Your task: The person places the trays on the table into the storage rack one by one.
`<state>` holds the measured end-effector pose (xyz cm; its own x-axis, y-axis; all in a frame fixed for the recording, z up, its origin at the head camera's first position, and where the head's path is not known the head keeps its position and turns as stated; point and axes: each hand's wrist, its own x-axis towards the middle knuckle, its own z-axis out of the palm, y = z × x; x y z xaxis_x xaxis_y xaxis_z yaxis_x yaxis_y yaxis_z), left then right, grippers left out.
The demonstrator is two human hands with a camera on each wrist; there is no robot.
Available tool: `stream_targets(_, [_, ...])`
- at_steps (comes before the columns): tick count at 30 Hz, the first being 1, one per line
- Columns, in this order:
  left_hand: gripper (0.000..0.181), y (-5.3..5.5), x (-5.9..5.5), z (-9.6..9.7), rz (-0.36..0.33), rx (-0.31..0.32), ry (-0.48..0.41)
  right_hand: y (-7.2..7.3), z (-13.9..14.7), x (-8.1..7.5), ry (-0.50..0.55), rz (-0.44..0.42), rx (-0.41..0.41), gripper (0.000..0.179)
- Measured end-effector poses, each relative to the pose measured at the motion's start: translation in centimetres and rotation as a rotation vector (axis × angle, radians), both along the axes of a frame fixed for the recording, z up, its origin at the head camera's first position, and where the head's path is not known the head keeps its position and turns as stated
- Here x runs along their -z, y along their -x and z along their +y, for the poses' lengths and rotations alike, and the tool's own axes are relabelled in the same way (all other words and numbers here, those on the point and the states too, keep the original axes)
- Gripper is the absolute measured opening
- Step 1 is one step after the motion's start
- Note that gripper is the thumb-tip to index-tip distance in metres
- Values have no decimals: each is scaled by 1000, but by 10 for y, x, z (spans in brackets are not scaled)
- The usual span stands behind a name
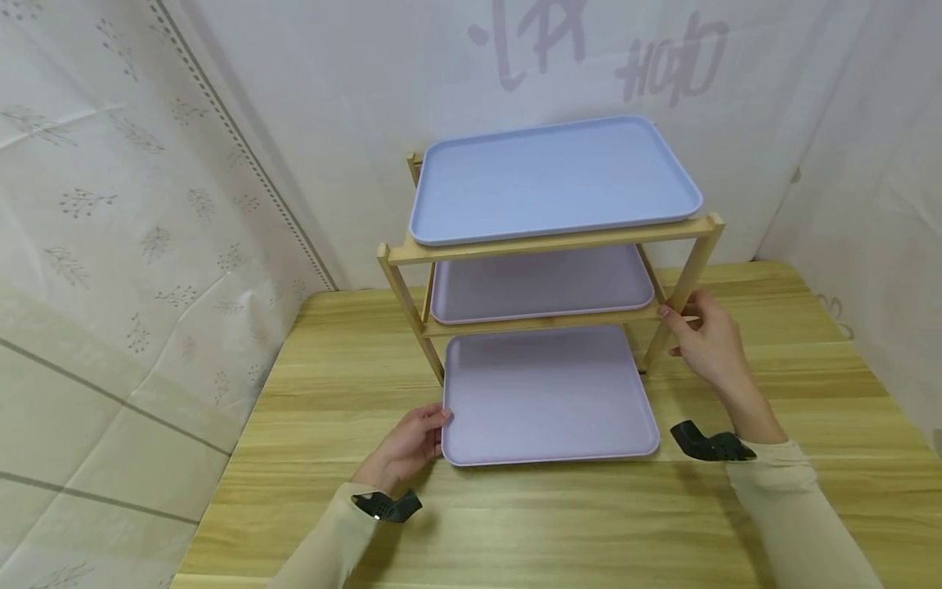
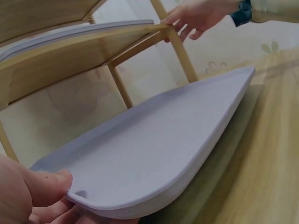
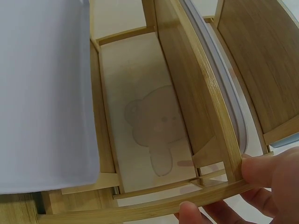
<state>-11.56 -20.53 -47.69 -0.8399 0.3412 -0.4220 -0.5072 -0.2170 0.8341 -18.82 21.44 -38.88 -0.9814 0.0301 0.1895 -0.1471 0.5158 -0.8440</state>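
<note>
A lavender tray (image 1: 548, 401) is at the lowest level of a wooden three-tier rack (image 1: 552, 243), reaching out past its front. My left hand (image 1: 408, 442) pinches the tray's left edge, thumb on top and fingers beneath, as the left wrist view shows. With my right hand (image 1: 708, 339) I grip the rack's right front post near the middle shelf. Another lavender tray (image 1: 545, 286) lies on the middle shelf, and a light blue tray (image 1: 552, 182) lies on the top one. In the right wrist view, the thumb and fingers wrap the wooden post (image 3: 154, 208).
The rack stands on a wood-grain table (image 1: 530, 523) towards its back edge. Pale curtains (image 1: 147, 204) hang behind and to the left, with printed sprigs and lettering. Dark bands (image 1: 710, 443) sit on both wrists.
</note>
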Motion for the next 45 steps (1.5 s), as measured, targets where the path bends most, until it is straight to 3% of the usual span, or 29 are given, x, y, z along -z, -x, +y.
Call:
stream_targets(10, [14,15,2,4,-23,-39,14,-1,1,1,-21,8,-1,39])
stream_targets(16, [31,21,3,9,-43,-80,49,0,1,1,-18,7,3,39])
stream_targets(21, [44,21,3,11,-61,-96,70,0,0,1,-20,11,4,39])
stream_targets(24, [43,20,3,14,-60,-117,78,0,0,1,-19,14,5,39])
stream_targets(29, [45,13,3,19,-29,-212,87,-1,0,1,-10,14,4,39])
stream_targets(32, [58,5,2,22,21,-243,109,-2,0,1,-4,10,3,40])
stream_targets(35, [71,-3,2,25,107,-219,198,-2,1,0,3,7,3,41])
stream_targets(41, [89,-13,-1,31,380,-141,554,-2,1,0,9,0,10,42])
stream_targets(45, [91,-20,-6,37,545,-112,783,-2,0,1,14,-4,10,41])
